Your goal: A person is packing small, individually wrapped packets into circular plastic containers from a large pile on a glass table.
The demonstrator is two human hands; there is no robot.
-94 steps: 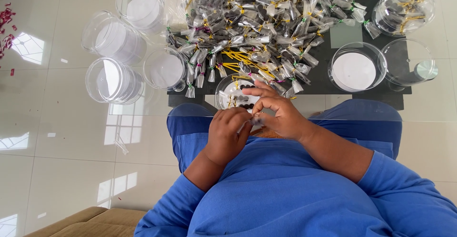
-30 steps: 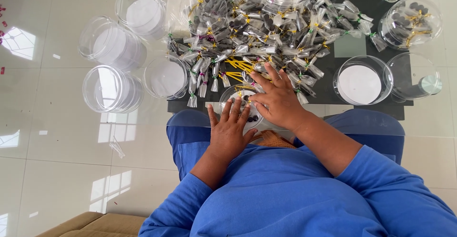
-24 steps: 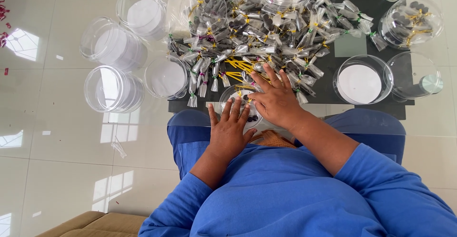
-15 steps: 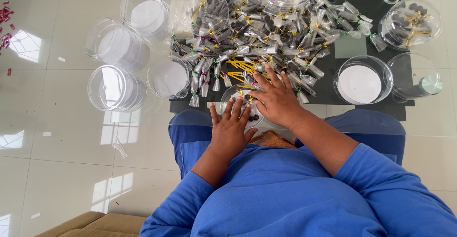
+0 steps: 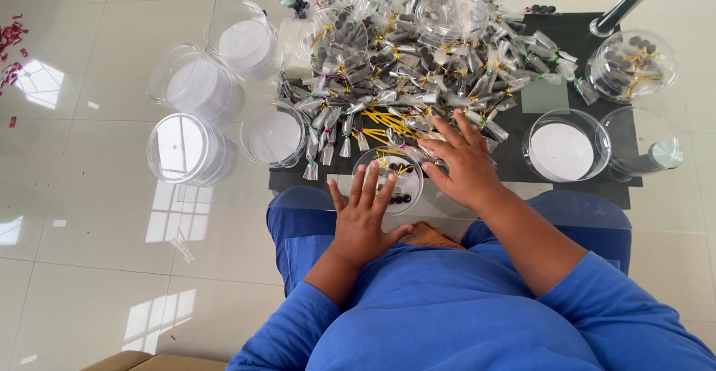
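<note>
My left hand (image 5: 365, 218) lies flat with fingers spread at the near edge of the glass table, its fingertips over a small clear round container (image 5: 389, 179) holding a few dark pieces. My right hand (image 5: 462, 164) is spread palm down just right of that container, fingertips touching the near side of a large heap of small clear twist-tied packets (image 5: 418, 65) with dark contents. Yellow twist ties (image 5: 388, 123) lie loose just beyond the container. Neither hand holds anything that I can see.
Several clear round tubs with white lids (image 5: 190, 147) stand at the left of a dark mat (image 5: 574, 32). More clear tubs (image 5: 563, 146) sit on the right, one filled with packets (image 5: 630, 64). A metal cylinder (image 5: 623, 2) lies at the far right. My blue-clad lap fills the foreground.
Three seconds ago both hands were together over my lap working on something small; they have since spread flat, the right reaching forward to the packet heap. Over the last second they barely move.
</note>
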